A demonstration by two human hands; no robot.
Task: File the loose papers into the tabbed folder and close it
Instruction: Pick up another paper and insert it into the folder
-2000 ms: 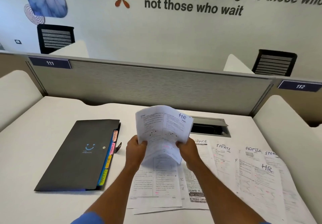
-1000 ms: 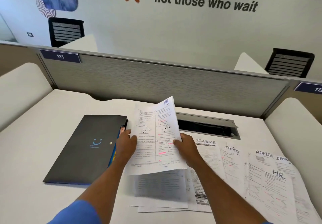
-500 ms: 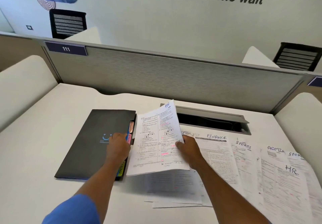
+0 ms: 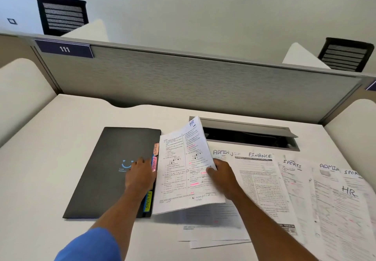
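**Right hand.** The right hand [image 4: 220, 176] pinches the HR sheet [image 4: 183, 169] at its right edge, with the thumb on the printed face and the other fingers hidden behind it. The sheet is lifted off the desk [image 4: 50, 138] and tilted, and "HR" is written at its top corner.

**Left hand.** The left hand [image 4: 140, 174] rests on the cover of the tabbed folder [image 4: 105, 171], with the fingers laid fairly straight and holding nothing. The thumb is not visible.

**Folder.** The dark folder lies flat and closed under the left hand. Its tab edge runs between the two hands, just beside the left edge of the held sheet. Past the left fingertips is the ADMIN tab [image 4: 156, 149], with a pink tab [image 4: 154, 164] next to it. The yellow SPORTS tab [image 4: 148, 200] shows beside the left wrist.

**Loose papers.** The loose papers [image 4: 262, 181] lie overlapping on the desk, under and to the right of the right hand. Their headings read ADMIN, FINANCE, SPORTS and HR. More sheets lie below the held sheet, between the forearms.

**Desk fitting.** An open cable tray [image 4: 250, 136] sits beyond the right hand.
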